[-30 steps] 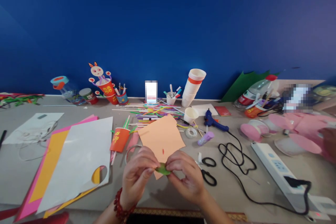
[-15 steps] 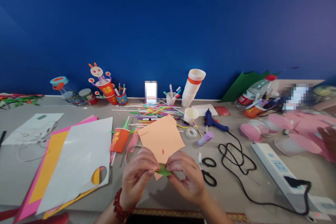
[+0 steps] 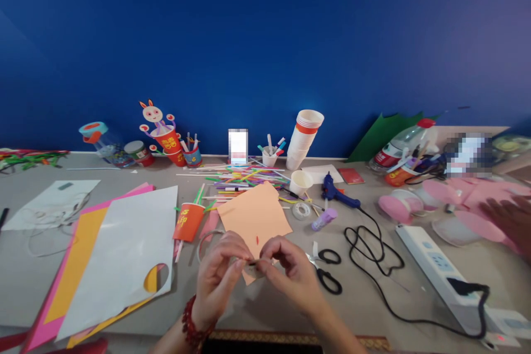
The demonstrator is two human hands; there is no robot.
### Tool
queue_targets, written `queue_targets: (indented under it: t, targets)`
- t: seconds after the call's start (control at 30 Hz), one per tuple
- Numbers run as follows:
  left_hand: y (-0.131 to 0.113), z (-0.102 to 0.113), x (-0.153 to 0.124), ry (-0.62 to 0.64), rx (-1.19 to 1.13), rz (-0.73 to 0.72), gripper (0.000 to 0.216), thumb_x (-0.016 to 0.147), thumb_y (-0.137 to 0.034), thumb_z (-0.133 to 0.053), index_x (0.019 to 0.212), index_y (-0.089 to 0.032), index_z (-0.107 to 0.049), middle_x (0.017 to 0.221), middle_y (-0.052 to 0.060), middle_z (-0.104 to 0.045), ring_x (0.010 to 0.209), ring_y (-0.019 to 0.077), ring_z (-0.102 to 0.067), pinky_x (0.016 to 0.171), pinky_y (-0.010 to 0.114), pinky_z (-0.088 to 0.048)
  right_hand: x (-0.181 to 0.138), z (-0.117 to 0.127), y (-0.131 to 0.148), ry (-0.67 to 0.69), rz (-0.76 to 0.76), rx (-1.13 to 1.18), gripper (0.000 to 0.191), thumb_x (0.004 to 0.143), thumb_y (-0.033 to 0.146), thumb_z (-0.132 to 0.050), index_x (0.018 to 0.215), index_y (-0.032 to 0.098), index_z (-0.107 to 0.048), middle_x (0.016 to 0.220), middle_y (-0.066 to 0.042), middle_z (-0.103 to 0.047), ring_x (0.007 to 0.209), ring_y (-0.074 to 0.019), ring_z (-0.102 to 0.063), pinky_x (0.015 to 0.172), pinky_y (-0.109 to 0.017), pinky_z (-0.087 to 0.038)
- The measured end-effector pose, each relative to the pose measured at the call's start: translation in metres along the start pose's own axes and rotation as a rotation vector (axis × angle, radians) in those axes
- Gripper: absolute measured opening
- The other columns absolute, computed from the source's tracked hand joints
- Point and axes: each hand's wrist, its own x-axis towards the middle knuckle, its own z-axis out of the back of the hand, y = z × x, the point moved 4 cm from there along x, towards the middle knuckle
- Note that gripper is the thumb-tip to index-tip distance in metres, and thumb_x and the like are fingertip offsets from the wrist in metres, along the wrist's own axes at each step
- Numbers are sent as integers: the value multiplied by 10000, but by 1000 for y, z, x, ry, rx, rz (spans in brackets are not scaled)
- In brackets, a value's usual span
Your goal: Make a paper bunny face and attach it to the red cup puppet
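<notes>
Close together over the near corner of the peach paper sheet (image 3: 253, 207), both my hands are pinched around one small thin piece (image 3: 256, 270). The side now facing me looks dull grey-brown, and my fingers cover part of it. My left hand (image 3: 222, 271), with a red bead bracelet at the wrist, grips its left end. My right hand (image 3: 288, 271) grips its right end between thumb and fingers. A tiny red sliver (image 3: 257, 240) lies on the peach sheet just beyond my fingertips. Black-handled scissors (image 3: 329, 283) rest right of my right hand.
White, yellow and pink sheets (image 3: 120, 254) lie left, beside an orange paper cup (image 3: 189, 222). Straws and sticks (image 3: 244, 177) spread behind. To the right are a blue glue gun (image 3: 338, 193), its cable, and a power strip (image 3: 435, 271). Another person's hand (image 3: 506, 221) touches pink cup shapes.
The small piece showed a green face and now shows a dull grey-brown one, so it has turned in my fingers. The other person's hand has moved left over the pink shapes.
</notes>
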Motion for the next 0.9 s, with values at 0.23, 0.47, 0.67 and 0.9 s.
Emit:
queue_targets:
  t: [0.23, 0.47, 0.67, 0.9]
  targets:
    - [19, 1, -6, -106, -113, 327, 99, 940, -219, -556, 962, -210, -652, 908, 36, -618, 868, 164, -554, 781, 256, -443, 0, -3, -20, -30, -279, 318, 299, 790, 371, -762, 726, 175, -545, 658, 21, -575, 597, -105, -498, 572, -211, -376]
    - [23, -4, -1, -100, -230, 476, 97, 891, -257, -630, 970, -202, -644, 901, 27, -608, 854, 157, -557, 758, 239, -461, -1, -3, -29, -75, -323, 383, 285, 786, 347, -764, 728, 179, -541, 668, 13, -607, 615, -115, -526, 580, -214, -381]
    - [25, -6, 3, -167, -148, 481, 169, 842, -239, -703, 982, -206, -614, 852, 2, -592, 798, 127, -565, 715, 208, -468, -1, -6, -27, -93, -238, 272, 275, 828, 368, -708, 735, 188, -523, 659, 21, -562, 607, -119, -495, 575, -229, -380]
    - [30, -6, -3, -223, -152, 464, 213, 860, -255, -681, 1039, -207, -576, 895, 17, -604, 834, 137, -587, 751, 231, -499, -2, -7, -13, -126, -46, -65, 188, 890, 314, -594, 755, 193, -545, 701, 3, -555, 664, -147, -524, 626, -260, -423]
